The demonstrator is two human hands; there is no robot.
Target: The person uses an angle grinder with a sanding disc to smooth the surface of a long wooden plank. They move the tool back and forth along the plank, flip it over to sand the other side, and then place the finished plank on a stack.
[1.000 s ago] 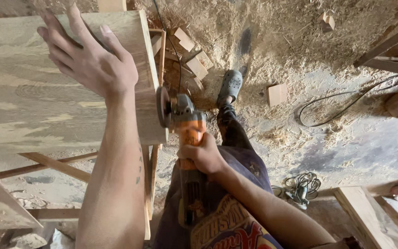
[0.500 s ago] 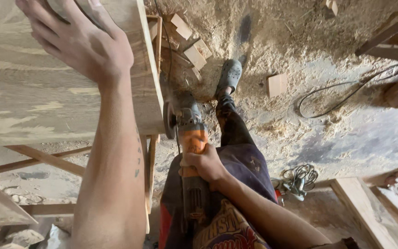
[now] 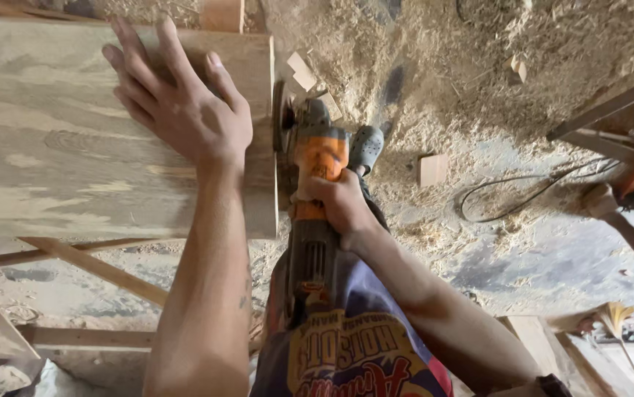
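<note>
The left hand lies flat, fingers spread wide, palm down on the plywood panel, gripping nothing. Just to its right, past the panel's edge, the right hand is wrapped tight around the body of an orange angle grinder, whose disc stands against that edge. Beyond the right hand a grey shoe rests on the sawdust-strewn floor, with a small wood block and a black cable farther to its right.
</note>
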